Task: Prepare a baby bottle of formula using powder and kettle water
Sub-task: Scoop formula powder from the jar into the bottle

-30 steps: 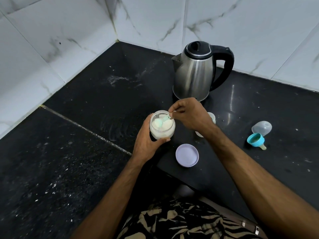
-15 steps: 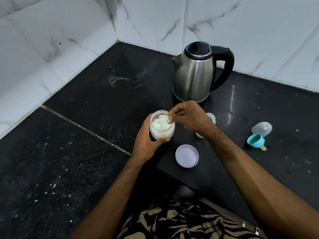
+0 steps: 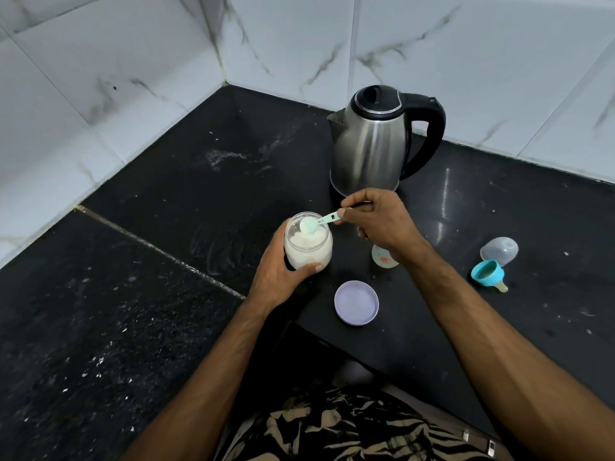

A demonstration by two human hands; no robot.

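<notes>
At a black stone counter (image 3: 133, 294) set into a corner of white marbled tiles (image 3: 100, 78), your left hand (image 3: 276, 274) wraps around a clear jar (image 3: 307, 244) of white powder, fingers curled behind it and thumb pressed across its lower front. Your right hand (image 3: 382, 221) pinches the handle of a small teal scoop (image 3: 316, 223) between thumb and fingertips, its bowl heaped with powder and poised over the jar's open mouth. The baby bottle (image 3: 382, 259) stands on the counter just right of the jar, mostly hidden under your right wrist; only its lower part shows. The steel kettle (image 3: 372, 144), with black lid and handle, sits behind your hands, spout turned left. A lilac lid (image 3: 356, 302) lies flat on the counter near its front edge, just below the bottle. Well to the right, a clear dome cap (image 3: 499, 250) lies on its side, touching a blue collar and teat (image 3: 487, 274) just in front of it. Patterned fabric (image 3: 349, 430) fills the bottom of the view.
</notes>
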